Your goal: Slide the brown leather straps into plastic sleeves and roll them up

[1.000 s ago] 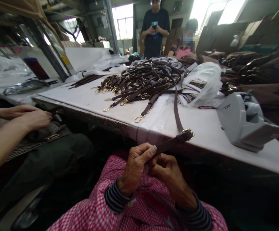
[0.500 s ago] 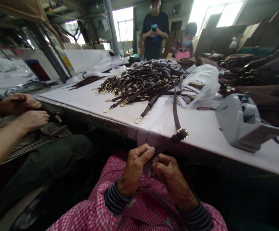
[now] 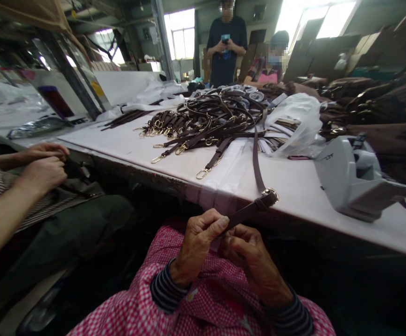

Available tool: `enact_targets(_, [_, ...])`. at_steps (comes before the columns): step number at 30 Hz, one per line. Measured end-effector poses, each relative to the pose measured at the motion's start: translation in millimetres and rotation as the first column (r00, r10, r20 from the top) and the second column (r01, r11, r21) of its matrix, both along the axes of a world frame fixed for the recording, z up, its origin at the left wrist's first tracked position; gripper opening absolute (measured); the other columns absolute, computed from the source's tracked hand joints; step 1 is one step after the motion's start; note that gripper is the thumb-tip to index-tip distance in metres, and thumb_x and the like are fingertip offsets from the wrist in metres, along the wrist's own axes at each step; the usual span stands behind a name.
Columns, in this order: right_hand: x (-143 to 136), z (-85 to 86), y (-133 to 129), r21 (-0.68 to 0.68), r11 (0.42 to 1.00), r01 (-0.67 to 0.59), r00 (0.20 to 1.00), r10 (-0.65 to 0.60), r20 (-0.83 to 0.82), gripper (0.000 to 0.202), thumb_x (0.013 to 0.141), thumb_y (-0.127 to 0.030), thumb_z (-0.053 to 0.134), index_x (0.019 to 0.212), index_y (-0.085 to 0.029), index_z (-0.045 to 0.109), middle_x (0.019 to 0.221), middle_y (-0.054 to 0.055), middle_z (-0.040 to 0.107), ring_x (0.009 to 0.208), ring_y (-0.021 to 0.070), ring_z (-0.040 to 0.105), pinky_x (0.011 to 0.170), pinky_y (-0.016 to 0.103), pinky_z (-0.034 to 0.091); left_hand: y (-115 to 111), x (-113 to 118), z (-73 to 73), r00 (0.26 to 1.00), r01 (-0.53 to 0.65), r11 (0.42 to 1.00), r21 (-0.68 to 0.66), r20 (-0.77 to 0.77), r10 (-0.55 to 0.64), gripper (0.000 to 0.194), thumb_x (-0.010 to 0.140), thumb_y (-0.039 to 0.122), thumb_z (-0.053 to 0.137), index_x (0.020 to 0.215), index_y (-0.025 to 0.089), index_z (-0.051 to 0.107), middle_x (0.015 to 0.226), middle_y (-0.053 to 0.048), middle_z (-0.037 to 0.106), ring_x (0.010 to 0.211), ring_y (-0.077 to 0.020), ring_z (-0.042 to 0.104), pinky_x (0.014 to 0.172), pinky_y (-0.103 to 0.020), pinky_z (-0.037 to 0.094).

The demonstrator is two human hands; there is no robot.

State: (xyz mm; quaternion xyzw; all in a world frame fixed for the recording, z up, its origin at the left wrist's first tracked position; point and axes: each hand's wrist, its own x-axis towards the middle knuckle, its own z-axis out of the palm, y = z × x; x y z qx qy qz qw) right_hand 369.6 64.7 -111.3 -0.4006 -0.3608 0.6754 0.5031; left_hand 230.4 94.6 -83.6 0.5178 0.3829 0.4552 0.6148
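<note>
A dark brown strap [image 3: 247, 211] runs from my hands up over the table edge towards the pile, with a gold buckle [image 3: 272, 196] at its bend. My left hand [image 3: 201, 242] is closed on the strap, thumb pressed on top. Close beside it, my right hand [image 3: 254, 259] has its fingers pinched together under the strap near its end. What lies between the right fingertips is hidden; a bit of pale film seems to show between the hands. Both hands are above my lap, in front of the table edge.
A heap of brown straps [image 3: 220, 109] with gold clasps lies on the white table [image 3: 126, 151]. To the right are a clear plastic bag [image 3: 299, 121], a grey tape dispenser [image 3: 355, 179] and brown bags [image 3: 388, 149]. A co-worker's hands [image 3: 47, 170] work at left; two people stand or sit behind.
The buckle and strap have shifted slightly right and down. Plastic film below my fingers shows less now. The co-worker's hands at left have drawn closer together.
</note>
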Motion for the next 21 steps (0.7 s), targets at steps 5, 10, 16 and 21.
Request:
enact_targets(5, [2,1.0,-4,0.008,1.000,0.000,1.000,0.000,-0.003,0.018,0.080,-0.023,0.067,0.066,-0.016,0.058,0.059,-0.004,0.045,0.054,0.0083,0.025,0.050,0.025,0.018,0,-3,-3.6,0.999,0.003,1.000,0.014,-0.049,-0.002,0.035,0.094,0.039,0.067,0.070,0.014,0.067,0.070,0.001,0.053,0.064,-0.0110,0.047,0.060,-0.025,0.037])
enact_targets(10, [11,8.2,-5,0.023,0.998,0.058,0.998,-0.057,-0.035,0.022,0.083,-0.028,0.072,0.069,-0.016,0.061,0.061,-0.003,0.052,0.052,0.0074,0.030,0.048,0.023,0.023,1,-7,-5.9,0.997,-0.027,0.999,-0.017,-0.070,0.026,0.034,0.093,0.041,0.069,0.072,0.015,0.069,0.072,0.001,0.051,0.065,-0.0111,0.046,0.060,-0.026,0.035])
enact_targets(16, [38,35.3,4,0.030,0.970,0.240,0.965,-0.235,-0.116,0.032,0.080,-0.036,0.085,0.108,-0.023,0.075,0.088,0.003,0.069,0.062,0.0097,0.050,0.048,0.018,0.038,1,-9,-3.1,0.996,0.022,0.999,0.027,-0.090,-0.020,0.032,0.094,0.039,0.067,0.072,0.015,0.068,0.073,0.002,0.048,0.067,-0.0111,0.042,0.061,-0.026,0.033])
enact_targets(21, [48,52.5,19,0.060,0.970,0.234,0.966,-0.225,-0.129,0.033,0.083,-0.044,0.083,0.106,-0.021,0.078,0.101,0.008,0.074,0.063,0.0099,0.056,0.046,0.016,0.042,1,-6,-5.2,0.996,0.045,0.999,-0.003,-0.078,-0.045,0.032,0.093,0.039,0.068,0.072,0.015,0.067,0.072,0.002,0.046,0.064,-0.0099,0.039,0.058,-0.025,0.031])
